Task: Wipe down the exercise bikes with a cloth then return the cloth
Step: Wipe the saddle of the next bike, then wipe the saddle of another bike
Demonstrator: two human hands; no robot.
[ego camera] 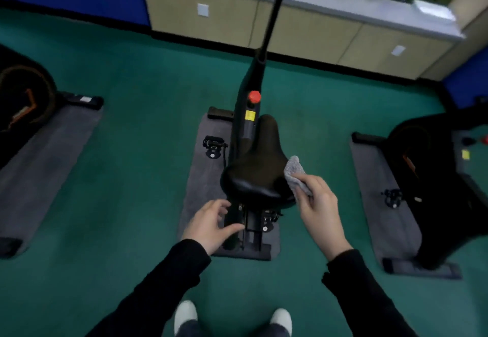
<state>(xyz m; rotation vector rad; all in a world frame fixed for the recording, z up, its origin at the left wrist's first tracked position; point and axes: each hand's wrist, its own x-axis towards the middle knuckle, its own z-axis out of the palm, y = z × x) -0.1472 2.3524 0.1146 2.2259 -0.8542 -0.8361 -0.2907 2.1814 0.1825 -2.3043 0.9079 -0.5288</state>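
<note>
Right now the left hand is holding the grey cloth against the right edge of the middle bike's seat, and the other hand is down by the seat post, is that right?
Not quite. The head view shows the right hand holding the grey cloth against the right edge of the middle bike's seat. The left hand is the one down by the seat post.

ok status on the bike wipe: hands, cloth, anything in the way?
Right hand holds the grey cloth against the saddle's right edge. Left hand empty, open, by the seat post. Nothing in the way.
</note>
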